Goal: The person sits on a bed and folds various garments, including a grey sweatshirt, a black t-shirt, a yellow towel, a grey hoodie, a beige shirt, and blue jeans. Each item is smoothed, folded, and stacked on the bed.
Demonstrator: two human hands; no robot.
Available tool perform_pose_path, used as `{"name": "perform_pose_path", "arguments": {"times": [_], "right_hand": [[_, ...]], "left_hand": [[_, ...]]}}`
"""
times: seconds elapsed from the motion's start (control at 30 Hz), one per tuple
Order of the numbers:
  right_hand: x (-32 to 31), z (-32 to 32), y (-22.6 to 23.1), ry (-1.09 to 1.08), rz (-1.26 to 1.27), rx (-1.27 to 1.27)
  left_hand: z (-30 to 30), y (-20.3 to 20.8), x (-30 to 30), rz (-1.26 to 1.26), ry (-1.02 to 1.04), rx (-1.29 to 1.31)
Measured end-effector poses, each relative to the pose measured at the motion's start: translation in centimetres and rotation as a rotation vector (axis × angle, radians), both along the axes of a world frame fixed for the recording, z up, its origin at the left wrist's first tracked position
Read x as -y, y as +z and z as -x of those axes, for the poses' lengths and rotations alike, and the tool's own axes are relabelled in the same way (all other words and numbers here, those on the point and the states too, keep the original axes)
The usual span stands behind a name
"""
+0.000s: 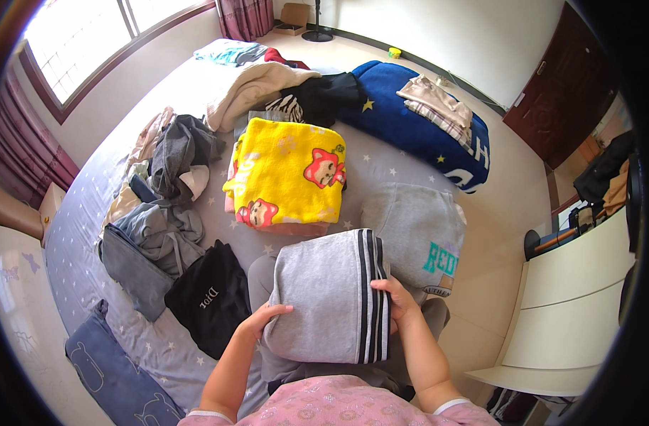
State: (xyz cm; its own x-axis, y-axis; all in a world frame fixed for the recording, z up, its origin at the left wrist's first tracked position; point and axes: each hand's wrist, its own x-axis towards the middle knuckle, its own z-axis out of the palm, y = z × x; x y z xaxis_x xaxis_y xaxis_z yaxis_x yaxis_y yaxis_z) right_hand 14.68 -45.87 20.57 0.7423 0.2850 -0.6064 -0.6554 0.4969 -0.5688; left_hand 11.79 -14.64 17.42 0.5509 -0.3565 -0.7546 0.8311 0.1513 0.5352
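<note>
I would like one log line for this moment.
left hand: holds folded gray garment | right hand: holds its striped side | beyond: yellow folded fabric, gray sweatshirt

Bright daylight thru a maroon-framed window, upper L, w/ a mauve curtain on the near side & a 2nd drape past its far end. White back wall. Lg bed w/ grey star-print sheet fills the ctr/L. Beige flr runs along the R; dk reddish-brn door upper R, curved cream cabinet lower R. Open cardboard box at back.
</note>
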Motion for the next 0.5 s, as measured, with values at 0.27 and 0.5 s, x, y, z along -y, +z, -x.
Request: {"name": "perform_pose_path", "arguments": {"times": [0.27,0.5], "right_hand": [[-0.5,0.2,2.6,0.093,0.039,0.176],[-4.0,-3.7,5.3,0.424,-0.316,0.328]], "left_hand": [[2.0,-4.8,-2.6,0.76,0.375,-0.067],[-0.9,-2.1,-0.3,0.749,0.71,0.239]]}}
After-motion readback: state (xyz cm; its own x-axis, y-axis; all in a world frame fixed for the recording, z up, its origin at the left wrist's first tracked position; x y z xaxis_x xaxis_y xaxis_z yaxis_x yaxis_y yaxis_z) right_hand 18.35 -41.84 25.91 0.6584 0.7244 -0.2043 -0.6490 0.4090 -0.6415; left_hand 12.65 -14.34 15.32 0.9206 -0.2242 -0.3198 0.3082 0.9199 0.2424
